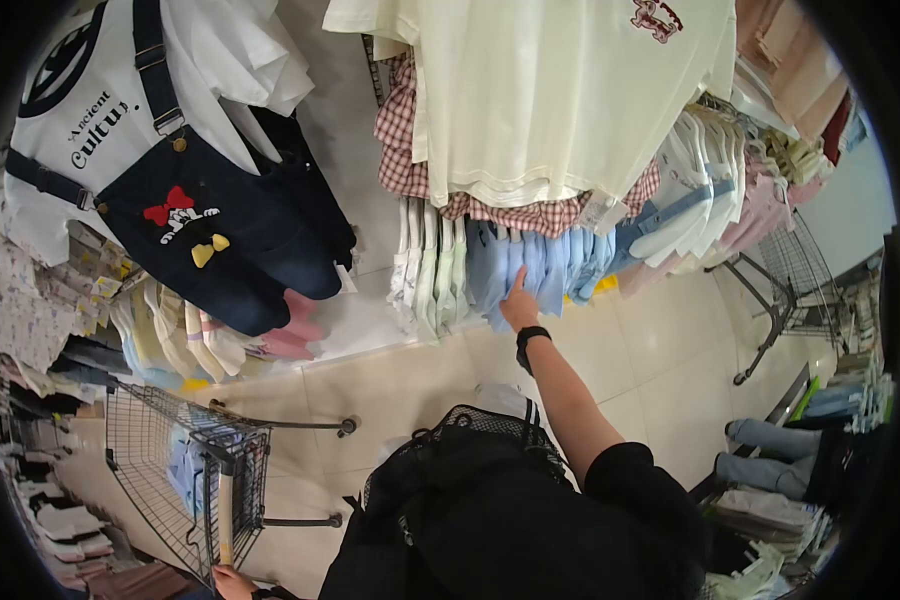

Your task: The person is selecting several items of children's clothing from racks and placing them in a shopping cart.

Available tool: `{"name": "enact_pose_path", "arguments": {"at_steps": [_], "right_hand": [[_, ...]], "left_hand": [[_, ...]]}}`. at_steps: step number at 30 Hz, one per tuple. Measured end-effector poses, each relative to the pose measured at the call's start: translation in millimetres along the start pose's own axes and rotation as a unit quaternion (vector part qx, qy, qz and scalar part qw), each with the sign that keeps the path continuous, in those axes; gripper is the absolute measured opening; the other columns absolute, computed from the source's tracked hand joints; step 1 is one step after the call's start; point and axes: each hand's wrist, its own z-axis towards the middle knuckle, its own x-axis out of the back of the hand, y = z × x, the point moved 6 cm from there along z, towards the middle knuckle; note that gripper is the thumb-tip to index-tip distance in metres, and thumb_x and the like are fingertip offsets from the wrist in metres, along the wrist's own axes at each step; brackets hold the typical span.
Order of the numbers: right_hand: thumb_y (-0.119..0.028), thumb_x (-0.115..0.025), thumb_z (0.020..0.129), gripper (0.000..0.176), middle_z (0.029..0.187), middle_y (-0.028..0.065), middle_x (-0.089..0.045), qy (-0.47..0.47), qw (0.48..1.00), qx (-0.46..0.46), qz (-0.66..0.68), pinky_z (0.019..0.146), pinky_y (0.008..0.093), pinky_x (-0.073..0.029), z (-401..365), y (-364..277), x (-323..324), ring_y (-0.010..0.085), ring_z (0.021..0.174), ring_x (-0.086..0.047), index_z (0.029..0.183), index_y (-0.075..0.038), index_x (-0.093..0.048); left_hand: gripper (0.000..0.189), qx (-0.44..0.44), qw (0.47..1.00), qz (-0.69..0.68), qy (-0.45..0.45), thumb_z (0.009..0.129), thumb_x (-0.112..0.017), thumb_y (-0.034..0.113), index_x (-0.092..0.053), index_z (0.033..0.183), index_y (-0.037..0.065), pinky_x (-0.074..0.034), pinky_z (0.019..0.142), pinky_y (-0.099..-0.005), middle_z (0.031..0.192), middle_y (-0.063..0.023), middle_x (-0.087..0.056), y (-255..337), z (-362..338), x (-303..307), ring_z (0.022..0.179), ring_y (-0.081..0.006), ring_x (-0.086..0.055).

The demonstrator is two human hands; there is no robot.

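My right hand, with a black band on its wrist, reaches to a row of light blue garments hanging on the rack. Its thumb points up, and the other fingers are hidden against the cloth. At the lower left, my left hand is closed round the handle of a wire shopping cart. Folded light blue clothing lies in that cart. Pale green and white garments hang just left of the blue ones.
A cream T-shirt hangs above the blue row. Dark overalls over a white shirt hang at the upper left. Another cart stands at the right. Clothes racks line both sides, with jeans at the lower right.
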Motion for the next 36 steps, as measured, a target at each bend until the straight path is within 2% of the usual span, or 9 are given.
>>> {"name": "enact_pose_path", "arguments": {"at_steps": [1,4,9,13,22,28,32,34,36], "right_hand": [[-0.015,-0.053,0.069,0.082,0.077,0.0187,-0.060,-0.003,1.000,0.006,-0.001,0.061,0.0449,-0.045,-1.0,-2.1,2.6,0.0339,0.070,-0.058,0.135,-0.013,-0.004],[-0.013,-0.052,0.070,0.080,0.078,0.0173,-0.060,-0.079,0.939,0.306,-0.133,0.061,0.0459,-0.045,-14.9,-22.3,-8.5,0.0350,0.068,-0.057,0.134,-0.026,-0.006],[-0.014,-0.052,0.070,0.082,0.071,0.0167,-0.060,-0.029,0.978,0.194,-0.070,0.055,0.0433,-0.045,3.7,24.9,16.5,0.0328,0.061,-0.058,0.135,-0.021,-0.003],[-0.016,-0.054,0.070,0.083,0.073,0.0157,-0.060,-0.017,0.990,0.113,-0.089,0.055,0.0411,-0.046,28.1,56.2,20.6,0.0316,0.062,-0.059,0.135,-0.020,-0.003],[-0.013,-0.053,0.068,0.076,0.072,0.0121,-0.060,-0.032,0.901,0.415,-0.122,0.056,0.0394,-0.046,8.7,9.4,30.9,0.0281,0.059,-0.059,0.133,-0.023,-0.015],[-0.013,-0.054,0.067,0.080,0.066,0.0137,-0.059,0.036,0.989,0.125,-0.072,0.055,0.0401,-0.046,46.0,89.4,70.0,0.0296,0.057,-0.058,0.134,-0.012,-0.010],[-0.013,-0.054,0.067,0.073,0.067,0.0122,-0.059,-0.023,0.983,0.168,-0.069,0.056,0.0418,-0.046,53.4,99.4,37.8,0.0320,0.059,-0.057,0.131,-0.011,-0.019],[-0.011,-0.053,0.068,0.060,0.083,0.0141,-0.059,-0.092,0.922,0.368,-0.080,0.064,0.0412,-0.046,41.3,79.0,22.8,0.0321,0.073,-0.057,0.124,-0.011,-0.033],[-0.010,-0.053,0.068,0.055,0.093,0.0152,-0.056,-0.062,0.934,0.349,-0.041,0.070,0.0415,-0.045,40.2,78.5,41.0,0.0319,0.082,-0.055,0.121,-0.010,-0.037]], "left_hand": [[0.046,0.006,1.000,0.004,-0.001,0.089,-0.029,0.035,-0.059,0.067,0.008,-0.036,0.044,-0.0416,0.057,-0.0125,-0.055,4.2,-8.2,5.4,0.050,-0.0306,-0.050],[0.046,-0.023,0.998,0.033,0.058,0.089,-0.028,0.035,-0.059,0.066,0.009,-0.036,0.042,-0.0407,0.055,-0.0096,-0.055,18.4,-24.0,10.2,0.048,-0.0289,-0.050],[0.041,0.003,0.999,0.043,-0.005,0.087,-0.031,0.032,-0.061,0.074,0.006,-0.038,0.044,-0.0422,0.058,-0.0117,-0.057,34.4,-53.4,21.9,0.050,-0.0312,-0.053],[0.042,0.016,0.996,0.060,0.068,0.087,-0.030,0.033,-0.061,0.078,0.006,-0.039,0.046,-0.0425,0.060,-0.0126,-0.057,33.5,-79.3,27.1,0.053,-0.0316,-0.054],[0.045,0.042,0.998,0.037,0.018,0.087,-0.030,0.033,-0.061,0.092,0.002,-0.043,0.053,-0.0438,0.073,-0.0171,-0.061,45.5,-138.3,61.9,0.064,-0.0351,-0.057],[0.046,0.066,0.996,0.049,-0.017,0.085,-0.030,0.034,-0.062,0.091,0.002,-0.044,0.056,-0.0433,0.075,-0.0168,-0.061,45.2,-171.2,75.7,0.065,-0.0348,-0.057],[0.045,0.061,0.998,0.033,0.006,0.085,-0.031,0.034,-0.062,0.090,0.003,-0.043,0.056,-0.0431,0.075,-0.0173,-0.061,40.5,-189.3,81.5,0.066,-0.0347,-0.057],[0.044,0.067,0.997,0.031,0.010,0.085,-0.031,0.034,-0.062,0.091,0.003,-0.044,0.057,-0.0426,0.075,-0.0171,-0.061,46.6,-196.8,92.8,0.066,-0.0346,-0.057],[0.044,0.072,0.997,0.029,0.014,0.085,-0.031,0.034,-0.062,0.091,0.003,-0.044,0.057,-0.0421,0.075,-0.0168,-0.061,52.1,-203.5,102.4,0.067,-0.0345,-0.057]]}}
